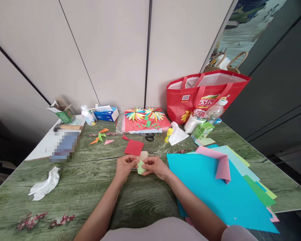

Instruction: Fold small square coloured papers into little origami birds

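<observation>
A small folded piece of light green paper [140, 167] is pinched between both hands, just above the table. My left hand [126, 167] grips its left edge, thumb and fingers closed. On the opposite side, my right hand [155, 167] pinches the same paper. Right behind the hands lies a red paper square [133, 147], beside a pale paper stack [143, 154] that they partly cover. Farther back are black-handled scissors [149, 137] and a yellow glue stick [168, 135]. Several folded orange, green and pink paper pieces [100, 137] rest to the left.
Large blue paper [205, 187] and other coloured sheets cover the right side. At the back stand a red bag [180, 103], a tissue box [106, 114] and a white bottle [88, 115]. Two paper starbursts [134, 114] lie on a red pack. A crumpled tissue [45, 184] lies left.
</observation>
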